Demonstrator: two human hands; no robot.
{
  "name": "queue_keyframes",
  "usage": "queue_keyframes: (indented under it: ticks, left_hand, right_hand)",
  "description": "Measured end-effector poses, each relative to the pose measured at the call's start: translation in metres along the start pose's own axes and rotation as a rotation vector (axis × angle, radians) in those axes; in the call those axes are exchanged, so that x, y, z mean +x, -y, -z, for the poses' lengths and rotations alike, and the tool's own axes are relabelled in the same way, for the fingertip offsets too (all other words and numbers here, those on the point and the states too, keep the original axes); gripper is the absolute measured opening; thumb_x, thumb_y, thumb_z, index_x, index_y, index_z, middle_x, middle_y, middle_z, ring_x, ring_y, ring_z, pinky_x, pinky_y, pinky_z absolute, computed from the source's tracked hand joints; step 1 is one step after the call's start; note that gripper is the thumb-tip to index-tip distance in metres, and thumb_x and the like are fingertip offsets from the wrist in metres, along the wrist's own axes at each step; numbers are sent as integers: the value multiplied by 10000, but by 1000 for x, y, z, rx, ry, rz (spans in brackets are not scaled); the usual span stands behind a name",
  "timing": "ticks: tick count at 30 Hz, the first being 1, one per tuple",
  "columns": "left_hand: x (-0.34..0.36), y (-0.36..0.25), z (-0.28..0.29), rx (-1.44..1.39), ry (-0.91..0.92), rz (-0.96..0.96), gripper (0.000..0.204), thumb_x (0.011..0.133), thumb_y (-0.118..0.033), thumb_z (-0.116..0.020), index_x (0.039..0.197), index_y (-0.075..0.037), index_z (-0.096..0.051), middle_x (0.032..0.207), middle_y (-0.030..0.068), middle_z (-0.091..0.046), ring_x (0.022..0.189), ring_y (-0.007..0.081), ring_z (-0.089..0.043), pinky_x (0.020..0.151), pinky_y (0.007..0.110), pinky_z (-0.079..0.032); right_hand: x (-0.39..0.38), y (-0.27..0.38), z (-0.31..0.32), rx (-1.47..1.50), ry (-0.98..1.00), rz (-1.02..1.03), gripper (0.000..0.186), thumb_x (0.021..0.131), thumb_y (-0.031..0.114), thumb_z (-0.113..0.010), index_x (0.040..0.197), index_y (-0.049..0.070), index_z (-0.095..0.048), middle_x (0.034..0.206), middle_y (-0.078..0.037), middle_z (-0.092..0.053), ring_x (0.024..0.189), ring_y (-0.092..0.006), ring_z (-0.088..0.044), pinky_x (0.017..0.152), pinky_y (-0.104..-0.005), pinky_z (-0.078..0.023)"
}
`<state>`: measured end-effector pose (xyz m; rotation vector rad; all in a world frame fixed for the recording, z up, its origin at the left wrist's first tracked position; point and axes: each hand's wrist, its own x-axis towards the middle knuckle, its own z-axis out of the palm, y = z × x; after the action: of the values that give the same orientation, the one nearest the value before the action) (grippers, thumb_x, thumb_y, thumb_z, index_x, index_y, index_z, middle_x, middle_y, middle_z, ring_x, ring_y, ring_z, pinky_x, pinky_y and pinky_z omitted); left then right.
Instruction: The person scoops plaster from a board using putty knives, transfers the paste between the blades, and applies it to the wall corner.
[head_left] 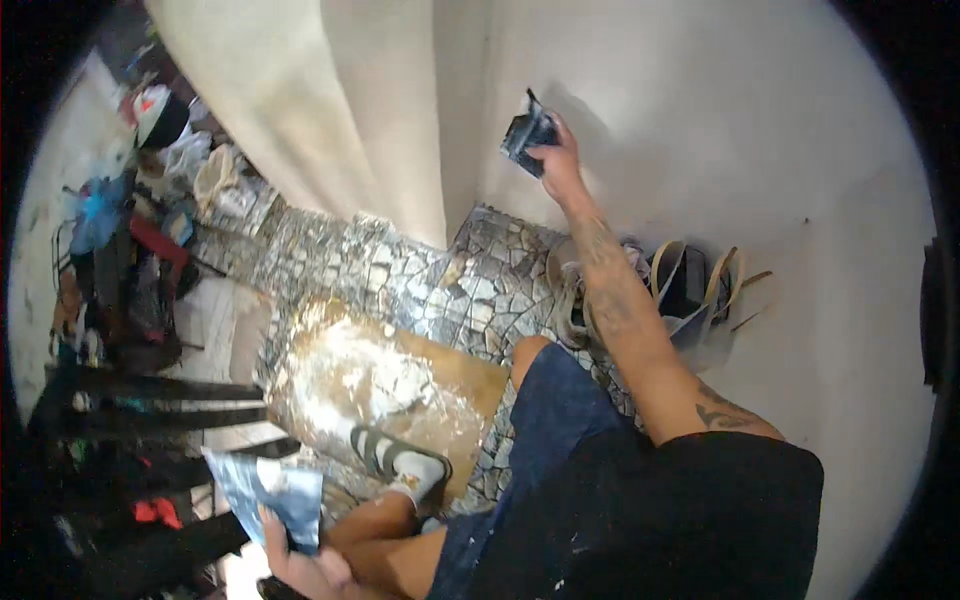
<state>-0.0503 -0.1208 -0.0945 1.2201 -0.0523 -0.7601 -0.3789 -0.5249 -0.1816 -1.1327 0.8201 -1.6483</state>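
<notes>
Black shirt, right arm outstretched, hands each tight on a flat plate.

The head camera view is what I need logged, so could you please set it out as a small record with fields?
Left hand: grips a flat blue-grey plate with a white dab on it
Right hand: raised, holding a dark scraper in front of the pale wall; contact unclear
Floor: stone-patterned
Board: brown, splashed with white, lying on the floor
Foot: in a white sock and dark sandal, over the board
Beside right arm: bag with pale straps
</notes>
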Motion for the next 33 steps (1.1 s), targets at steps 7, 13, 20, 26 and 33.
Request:
queue_keyframes:
  ticks: [7,13,20,26,33]
  left_hand:
    - [70,7,130,-108,-45,305,307,822,-253,-483,796,44,-553,725,97,-548,438,140,-380,456,278,-366]
    - [49,12,38,380,-151,-281,253,834,-126,-460,939,90,-539,773,148,-568,624,173,-495,607,221,-415]
    - [60,25,77,563,-194,-523,489,795,-410,-454,752,70,-540,534,92,-470,382,151,-294,373,269,-275]
    - [61,32,78,769,-233,-869,629,707,-572,-489,606,47,-528,483,72,-422,381,169,-284,370,281,-248]
    - [37,20,47,634,-195,-565,500,751,-419,-550,843,70,-596,717,141,-583,527,162,-463,476,266,-389]
  right_hand:
    - [83,-70,-9,-434,-153,320,550,564,-125,-437,1091,32,-459,923,-50,-513,852,-157,-486,767,-256,-401]
    - [108,-92,-15,-573,-282,540,519,559,-112,-413,1059,14,-469,882,-59,-514,818,-136,-488,722,-239,-406]
    - [103,-89,-29,-556,-231,534,508,565,-92,-412,1059,11,-466,861,-50,-508,810,-134,-483,685,-232,-405]
    - [97,-87,-43,-819,-375,581,487,599,-67,-403,1073,22,-465,900,-116,-535,842,-239,-509,760,-287,-393]
    - [95,-86,-53,-1030,-363,462,539,611,-19,-432,1146,11,-375,1093,-176,-424,1003,-313,-425,859,-333,-341]
